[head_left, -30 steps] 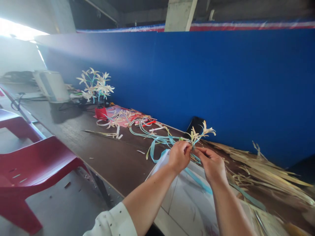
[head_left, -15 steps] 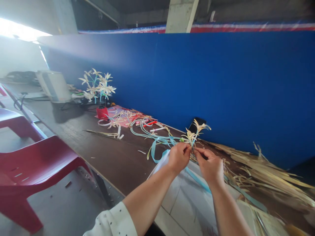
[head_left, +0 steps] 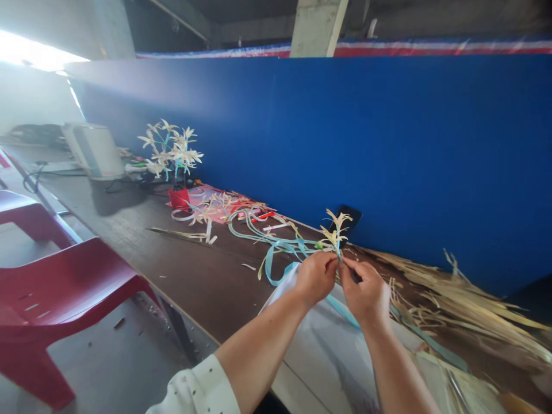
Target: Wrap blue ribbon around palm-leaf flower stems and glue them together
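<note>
Between my hands stands a small spray of cream-coloured artificial flowers [head_left: 334,233] with a light-blue stem. My left hand [head_left: 317,276] pinches the stem's lower part from the left. On the other side, the thumb and forefinger of my right hand [head_left: 364,287] close on the same stem. The fingertips hide the point where they grip. A light-blue ribbon [head_left: 342,310] hangs below my hands over a white sheet [head_left: 319,351]. More blue ribbon [head_left: 269,264] lies looped on the table to the left of my left hand.
Along the dark table [head_left: 207,276] a blue partition [head_left: 388,144] rises. A black phone [head_left: 348,221] leans there. Dry leaf strips [head_left: 457,287] spread right. Further left are a red pot [head_left: 179,198] of similar flowers, a white kettle-like appliance [head_left: 95,152] and red chairs [head_left: 86,287].
The flower spray has turned in my fingers: its upper bloom, which leaned right over the phone, now stands more upright and further left. Both hands keep nearly the same place.
</note>
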`<move>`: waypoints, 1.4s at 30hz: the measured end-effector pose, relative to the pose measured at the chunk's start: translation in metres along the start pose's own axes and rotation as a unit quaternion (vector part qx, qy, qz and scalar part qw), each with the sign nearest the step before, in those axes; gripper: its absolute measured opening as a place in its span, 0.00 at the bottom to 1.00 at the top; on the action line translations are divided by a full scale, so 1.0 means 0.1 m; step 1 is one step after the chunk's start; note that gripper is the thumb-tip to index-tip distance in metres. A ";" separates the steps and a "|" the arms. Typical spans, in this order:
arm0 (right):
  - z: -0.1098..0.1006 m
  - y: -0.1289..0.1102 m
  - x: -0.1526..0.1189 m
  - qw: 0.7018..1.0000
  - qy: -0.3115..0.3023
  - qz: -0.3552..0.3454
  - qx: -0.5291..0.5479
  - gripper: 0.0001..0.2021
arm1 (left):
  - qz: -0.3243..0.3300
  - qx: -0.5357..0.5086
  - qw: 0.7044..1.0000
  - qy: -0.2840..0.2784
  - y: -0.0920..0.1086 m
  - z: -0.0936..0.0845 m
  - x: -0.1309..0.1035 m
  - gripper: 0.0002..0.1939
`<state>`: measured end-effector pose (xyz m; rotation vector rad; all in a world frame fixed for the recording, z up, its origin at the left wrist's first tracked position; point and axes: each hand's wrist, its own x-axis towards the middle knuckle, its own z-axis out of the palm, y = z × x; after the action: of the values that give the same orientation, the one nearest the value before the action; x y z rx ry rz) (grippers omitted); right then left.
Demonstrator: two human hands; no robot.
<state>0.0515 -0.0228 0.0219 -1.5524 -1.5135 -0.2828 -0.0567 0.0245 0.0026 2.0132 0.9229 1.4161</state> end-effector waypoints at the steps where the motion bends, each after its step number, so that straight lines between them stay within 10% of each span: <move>1: 0.00 0.00 0.00 1.000 -0.003 0.001 0.002 0.14 | -0.003 0.001 1.000 0.002 0.00 0.00 0.00 0.09; 19: -0.03 -0.06 0.02 0.959 -0.055 0.200 0.191 0.14 | 0.012 0.068 0.997 0.041 -0.01 0.00 -0.03 0.09; 31: 0.00 -0.14 -0.04 0.989 -0.053 0.110 0.087 0.18 | 0.014 0.051 0.998 0.017 0.01 -0.04 -0.02 0.13; 42: -0.02 -0.16 -0.08 0.995 -0.086 0.037 -0.035 0.20 | -0.112 -0.203 0.972 -0.047 0.03 -0.11 0.07 0.21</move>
<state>0.0371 -0.0327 0.0242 -1.7205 -1.5888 -0.1640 -0.0647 0.0281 0.0124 1.6031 0.7221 1.2551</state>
